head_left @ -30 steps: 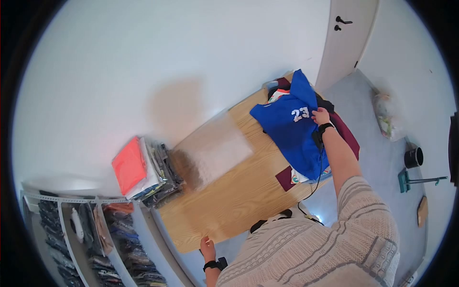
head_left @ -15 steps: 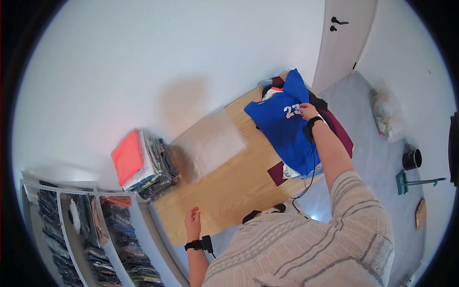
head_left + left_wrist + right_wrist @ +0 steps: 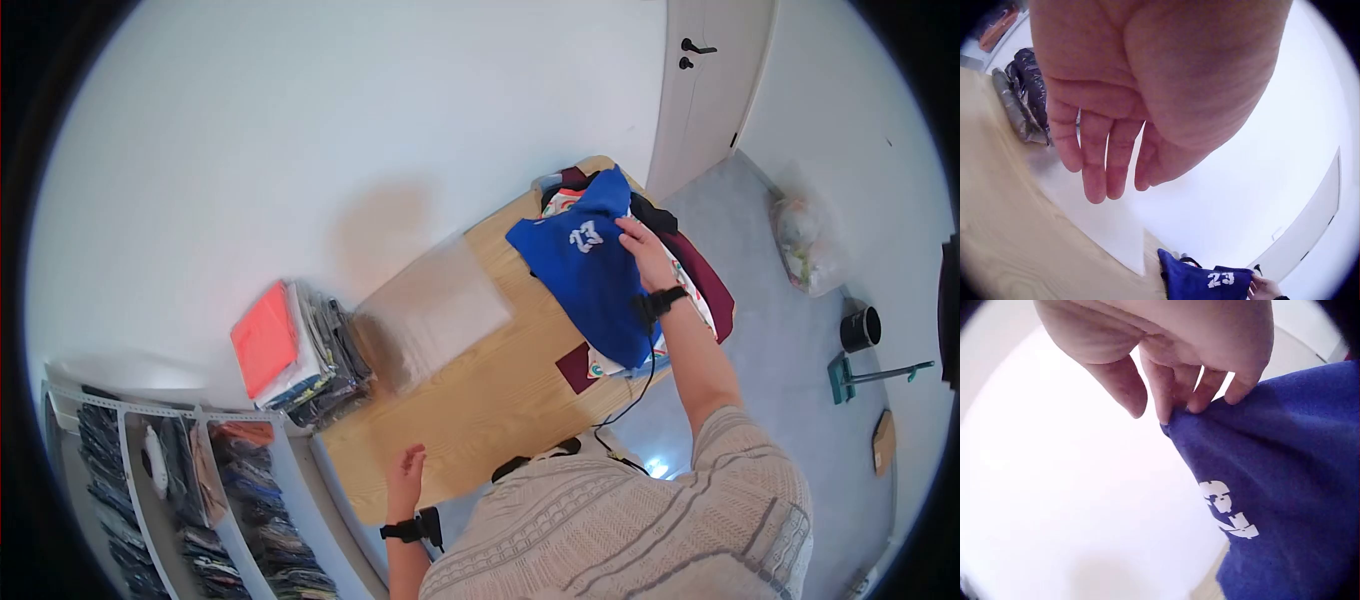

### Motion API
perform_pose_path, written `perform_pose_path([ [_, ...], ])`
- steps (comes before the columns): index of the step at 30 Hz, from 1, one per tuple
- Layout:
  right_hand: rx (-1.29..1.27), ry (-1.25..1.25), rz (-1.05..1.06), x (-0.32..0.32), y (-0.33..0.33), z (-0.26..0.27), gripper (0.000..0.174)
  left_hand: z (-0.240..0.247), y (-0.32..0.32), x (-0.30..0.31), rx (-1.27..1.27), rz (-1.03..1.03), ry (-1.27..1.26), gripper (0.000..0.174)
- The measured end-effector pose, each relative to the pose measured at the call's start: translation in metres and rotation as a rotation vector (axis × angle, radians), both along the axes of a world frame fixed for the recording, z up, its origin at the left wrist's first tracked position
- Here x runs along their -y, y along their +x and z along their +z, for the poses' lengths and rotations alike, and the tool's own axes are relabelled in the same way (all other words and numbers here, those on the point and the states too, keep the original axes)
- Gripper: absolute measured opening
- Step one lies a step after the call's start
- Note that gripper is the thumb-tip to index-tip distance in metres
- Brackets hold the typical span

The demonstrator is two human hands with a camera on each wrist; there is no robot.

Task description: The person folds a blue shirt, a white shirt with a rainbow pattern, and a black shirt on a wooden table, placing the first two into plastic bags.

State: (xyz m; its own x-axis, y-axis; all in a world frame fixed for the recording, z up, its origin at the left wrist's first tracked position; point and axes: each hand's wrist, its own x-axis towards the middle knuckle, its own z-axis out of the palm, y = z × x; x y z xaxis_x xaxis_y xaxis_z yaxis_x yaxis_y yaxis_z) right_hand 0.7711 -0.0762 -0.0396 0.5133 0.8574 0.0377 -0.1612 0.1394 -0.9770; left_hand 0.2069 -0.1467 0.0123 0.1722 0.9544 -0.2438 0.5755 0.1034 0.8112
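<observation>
A blue sleeveless jersey (image 3: 575, 270) with a white "23" lies over other clothes at the table's right end. My right hand (image 3: 648, 255) reaches onto it beside the number. In the right wrist view its fingertips (image 3: 1232, 397) touch a creased edge of the jersey. The thumb there stands apart from the cloth, with a gap to the index finger. Free of any object, my left hand (image 3: 406, 478) hovers over the table's near left corner. Its fingers (image 3: 1094, 181) are extended and slightly spread in the left wrist view. Black straps with cameras sit on both wrists.
A clear plastic sheet or bag (image 3: 440, 310) lies on the wooden table (image 3: 450, 440) near the wall. Bagged folded clothes (image 3: 320, 350) are stacked left of it. Shelves (image 3: 200, 490) of packed garments stand lower left. A cable (image 3: 625, 410) trails from the right wrist.
My left hand has risen from beside my body to over the table corner. The jersey's upper part has bunched and its number has tilted. My right hand has shifted slightly left with the view.
</observation>
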Motion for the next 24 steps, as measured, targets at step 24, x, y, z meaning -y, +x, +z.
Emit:
perform_pose_path([
  [24, 1.149, -0.74, -0.223, 0.06, -0.079, -0.101, 0.056, -0.146, 0.08, -0.003, -0.091, -0.495, -0.027, 0.071],
])
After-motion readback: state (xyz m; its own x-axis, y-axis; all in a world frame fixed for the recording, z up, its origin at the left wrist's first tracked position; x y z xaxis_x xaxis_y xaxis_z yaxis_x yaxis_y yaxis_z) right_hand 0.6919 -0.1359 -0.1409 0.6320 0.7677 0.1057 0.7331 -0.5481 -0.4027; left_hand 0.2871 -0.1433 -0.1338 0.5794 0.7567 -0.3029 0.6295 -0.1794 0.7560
